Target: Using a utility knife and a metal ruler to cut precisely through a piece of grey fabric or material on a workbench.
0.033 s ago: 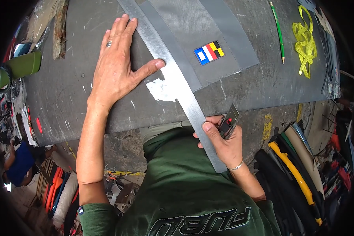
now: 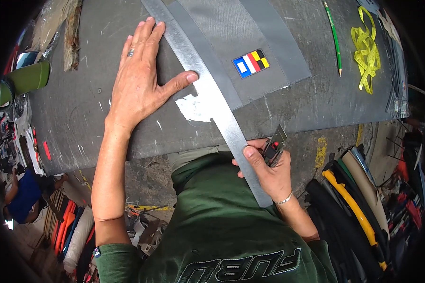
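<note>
A long metal ruler [image 2: 223, 115] lies slantwise along the left edge of a grey sewn fabric panel [image 2: 222, 33]. A small patch [image 2: 251, 63] in blue, white, red, yellow and black sits on that panel. My left hand [image 2: 139, 78] is spread flat, its thumb tip and some fingertips on the ruler and the rest over the dark table. Past the table's near edge, my right hand [image 2: 271, 170] pinches the ruler's lower part between thumb and fingers. It also holds a utility knife [image 2: 273, 147], whose blade points up and away from me.
On the dark table [image 2: 80, 127] are a green pencil [image 2: 334, 40], a yellow tape measure [image 2: 365, 52] and a white worn spot [image 2: 192, 107]. A green cylinder [image 2: 30, 78] is at the left. Material rolls [image 2: 349, 203] stand lower right. Another person [image 2: 23, 195] is at far left.
</note>
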